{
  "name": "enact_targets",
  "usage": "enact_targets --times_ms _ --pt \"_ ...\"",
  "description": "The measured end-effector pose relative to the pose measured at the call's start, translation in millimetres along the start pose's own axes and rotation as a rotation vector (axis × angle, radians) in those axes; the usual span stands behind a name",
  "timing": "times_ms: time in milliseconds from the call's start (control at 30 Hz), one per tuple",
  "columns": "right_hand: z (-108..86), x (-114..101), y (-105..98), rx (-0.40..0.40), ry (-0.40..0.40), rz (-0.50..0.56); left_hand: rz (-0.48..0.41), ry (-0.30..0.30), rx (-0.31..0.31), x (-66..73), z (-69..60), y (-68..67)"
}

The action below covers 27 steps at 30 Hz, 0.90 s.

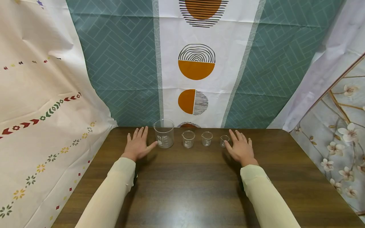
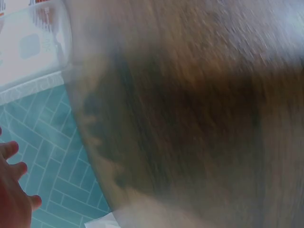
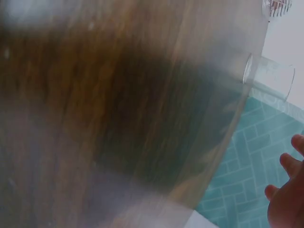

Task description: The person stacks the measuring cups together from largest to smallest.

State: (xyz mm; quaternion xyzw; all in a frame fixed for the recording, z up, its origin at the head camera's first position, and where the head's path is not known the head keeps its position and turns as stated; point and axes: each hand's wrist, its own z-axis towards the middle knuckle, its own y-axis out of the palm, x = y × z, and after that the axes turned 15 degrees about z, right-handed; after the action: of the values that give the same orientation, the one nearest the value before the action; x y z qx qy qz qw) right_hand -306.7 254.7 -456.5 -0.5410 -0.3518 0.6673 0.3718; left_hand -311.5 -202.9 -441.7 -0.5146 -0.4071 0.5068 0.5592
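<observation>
Since the wooden table (image 1: 188, 183) looks smooth and slightly glossy, a glass base would probably slide on it if nudged. Your left hand (image 1: 138, 145) and right hand (image 1: 240, 150) lie palm down over its far part, fingers released, spread and holding nothing.

Near the far edge, four clear beakers stand upright in a row between your hands. They look like rigid, thin-walled glass: expect them to be stiff, slippery to dry skin and easily chipped.

The largest beaker (image 1: 164, 137), just beside your left thumb, should be the heaviest. Wrap your fingers around its body, below the flared rim. You cannot tell from these views whether that thumb already touches it.

To its right, the medium beaker (image 1: 188, 139) should be far lighter; hold it by opposite walls, midway up.

Next along, the small beaker (image 1: 206, 139) probably needs only a thumb and two fingers, clear of its spout.

At the right end, the smallest beaker (image 1: 224, 138) is partly hidden by your right thumb; contact is unclear. It is likely light enough for a stray brush to tip, so pinch the wall gently.
</observation>
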Motion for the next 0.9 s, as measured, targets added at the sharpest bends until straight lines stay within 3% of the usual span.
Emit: enact_targets --times_ms 433,900 --pt "5.8 -30 4 0.007 -0.062 0.05 -0.098 -0.023 0.006 7.1 1.6 -2.9" --pt "14.4 -60 16 0.017 -0.109 0.061 -0.119 -0.019 -0.012 15.0 1.3 -7.5"
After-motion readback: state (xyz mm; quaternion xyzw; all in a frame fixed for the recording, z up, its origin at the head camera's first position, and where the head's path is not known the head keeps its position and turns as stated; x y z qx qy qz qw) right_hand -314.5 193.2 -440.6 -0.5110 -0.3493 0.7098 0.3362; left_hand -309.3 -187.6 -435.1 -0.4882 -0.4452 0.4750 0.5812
